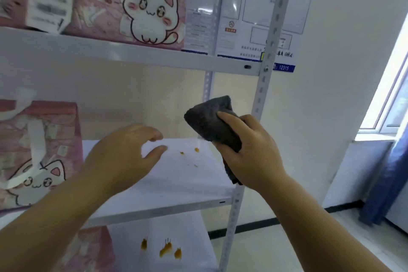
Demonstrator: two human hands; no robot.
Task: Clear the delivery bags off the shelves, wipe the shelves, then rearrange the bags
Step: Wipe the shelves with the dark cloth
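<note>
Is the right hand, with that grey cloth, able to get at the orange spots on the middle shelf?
Probably yes. The right hand grips the grey cloth just beside the orange spots on the middle shelf; nothing lies between them.

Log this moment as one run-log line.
phase: shelf wipe | right hand: grips grey cloth | left hand: open, over middle shelf | orange crumbs: not yet wiped | pink bag: on shelf, left end
</note>
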